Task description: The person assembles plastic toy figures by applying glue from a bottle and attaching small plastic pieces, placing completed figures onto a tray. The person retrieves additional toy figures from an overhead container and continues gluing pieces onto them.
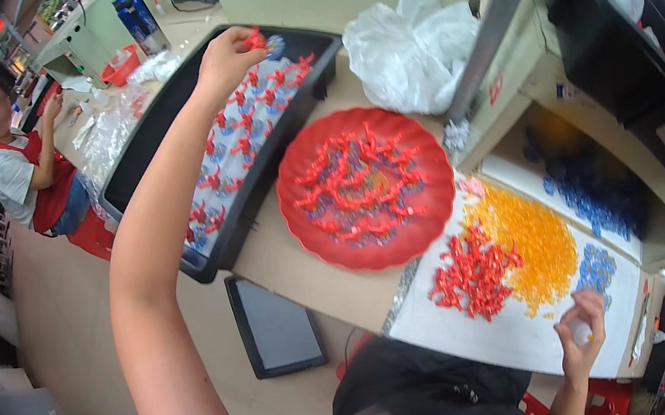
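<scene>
My left hand (224, 65) is stretched out over the far end of a black tray (146, 120). Its fingertips pinch a small red figure (257, 40) with a clear blue disc at its base. Below it, rows of similar red figures on blue discs stand on a pale sheet (232, 141) inside the tray. At the lower right my right hand (581, 335) is closed around a small white bottle (581, 331), mostly hidden by the fingers. Close to that hand lie loose blue discs (597, 273) on a white sheet (421, 316).
A scalloped red plate (300, 226) bears many red figures. Piles of red pieces (476, 276) and yellow pieces (536, 239) share the white sheet. A crumpled plastic bag (412, 49) sits beside a metal post (506, 11). A co-worker (37, 173) sits at the far left.
</scene>
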Motion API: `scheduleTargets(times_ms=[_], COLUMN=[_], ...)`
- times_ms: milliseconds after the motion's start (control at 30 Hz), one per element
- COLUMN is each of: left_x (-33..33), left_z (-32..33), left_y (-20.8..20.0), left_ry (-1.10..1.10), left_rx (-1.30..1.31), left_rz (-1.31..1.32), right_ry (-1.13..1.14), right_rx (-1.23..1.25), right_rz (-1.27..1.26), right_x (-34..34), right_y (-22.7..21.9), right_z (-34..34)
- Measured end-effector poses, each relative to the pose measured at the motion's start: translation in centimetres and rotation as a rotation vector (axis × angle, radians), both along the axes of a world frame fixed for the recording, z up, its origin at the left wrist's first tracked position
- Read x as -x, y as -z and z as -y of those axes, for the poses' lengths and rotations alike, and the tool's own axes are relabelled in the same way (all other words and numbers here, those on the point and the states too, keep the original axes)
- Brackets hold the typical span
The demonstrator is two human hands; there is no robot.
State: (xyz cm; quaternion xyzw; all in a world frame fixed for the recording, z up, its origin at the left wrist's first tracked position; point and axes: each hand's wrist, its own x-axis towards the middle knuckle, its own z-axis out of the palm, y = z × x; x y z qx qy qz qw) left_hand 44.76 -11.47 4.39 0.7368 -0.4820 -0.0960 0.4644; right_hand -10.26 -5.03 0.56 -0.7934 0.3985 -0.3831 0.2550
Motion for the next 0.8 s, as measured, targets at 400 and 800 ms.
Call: scheduleTargets(times_ms=[400,800], left_x=[-9.5,-3.2], left_z=[9.6,4.2], left_y=[10.3,-0.9], left_ry=[-0.300,0.104], left_rx=[-0.656,0.120], left_rz=[0.597,0.411], right_ry=[0.265,0.233], right_rx=[-0.200,-0.188], right_rz=[-0.026,0.033], right_x=[0.9,1.9], right_y=[1.0,1.6], right_z=[-3.4,-2.4])
